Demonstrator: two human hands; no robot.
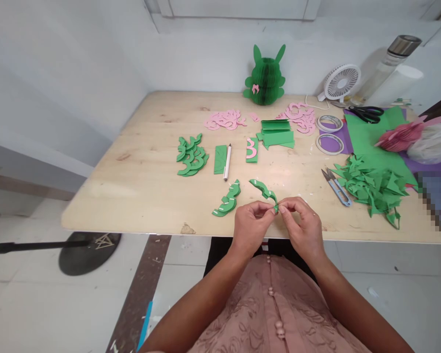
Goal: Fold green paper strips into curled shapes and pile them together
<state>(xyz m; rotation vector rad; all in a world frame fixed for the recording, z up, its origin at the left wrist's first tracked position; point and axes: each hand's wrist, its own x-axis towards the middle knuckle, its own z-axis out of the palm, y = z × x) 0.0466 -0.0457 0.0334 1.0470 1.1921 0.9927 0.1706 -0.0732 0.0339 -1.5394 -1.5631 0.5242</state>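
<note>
- Strip of green paper, curved and scalloped, with small white patches [267,192], stands just past the fingertips at the near edge of the pale wooden table [132,196]; its near end is between the two hands.
- The left hand [252,226] has thumb and forefinger brought together on that near end.
- The right hand [302,223] pinches the same end from the other side, thumb against forefinger; the fingers hide how much paper is gripped.
- Further scalloped green paper pieces with white patches [229,205] lie just beside the left hand, overlapping.
- Beyond them are a pile of green scalloped paper cutouts [193,159], a green paper rectangle bearing a faint curved outline [219,162] and, along its right edge, a white pen with a dark tip [227,164].
- To the right of the right hand lie slim snips with blue-grey handles [338,189], their handles near a heap of pointed green paper scraps [378,189].
- At the back, a green pleated-paper rabbit figure with a pink bow [266,81] stands upright near the wall.
</note>
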